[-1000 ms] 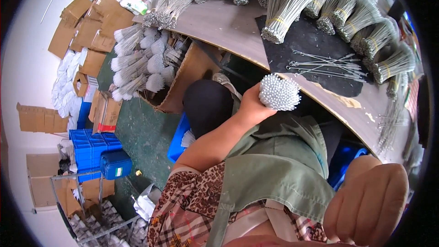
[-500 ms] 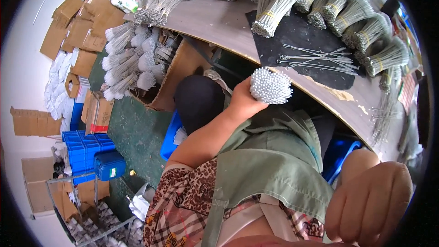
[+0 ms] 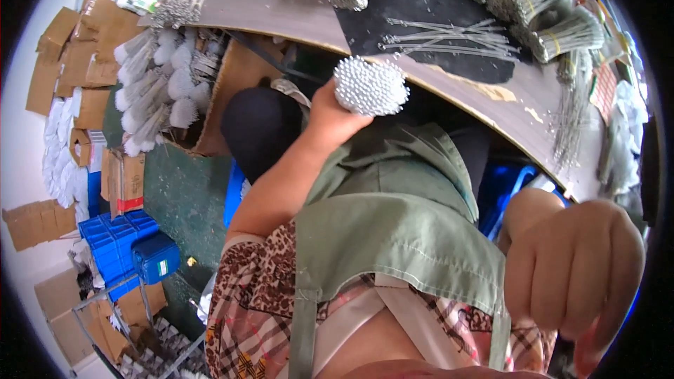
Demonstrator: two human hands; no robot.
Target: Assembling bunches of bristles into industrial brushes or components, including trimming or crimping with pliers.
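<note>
1. The left hand (image 3: pixel 331 114) has hold of a bundle of thin metal rods (image 3: pixel 371 85), fingers closed round its side; the rods hide part of that grip from me. The packed tips face upward, and the bundle sits before the worker's lap, close by the near edge of the table (image 3: pixel 281 10).

2. The right hand (image 3: pixel 576 267) is raised well apart from the bundle, knuckles bent. I can't tell how tightly its fingers are curled, or whether they pinch anything.

3. To hold it well, I'd keep the grip firm all the way round, so no rod slides out of the middle, but not so hard that the thin wires bend.

4. I'd also keep the tips level and the bundle clear of the table edge, where a stray end could snag. The loose rods (image 3: pixel 449 41) lying crossed on the black mat (image 3: pixel 414 1) are best left unknocked.

5. Compared with half a second ago, the worker's view has swung, so table and bundle both appear higher and further left. The left hand keeps its hold. The right hand also appears higher, but farther from the bundle across the view. The loose rods still lie crossed.
</note>
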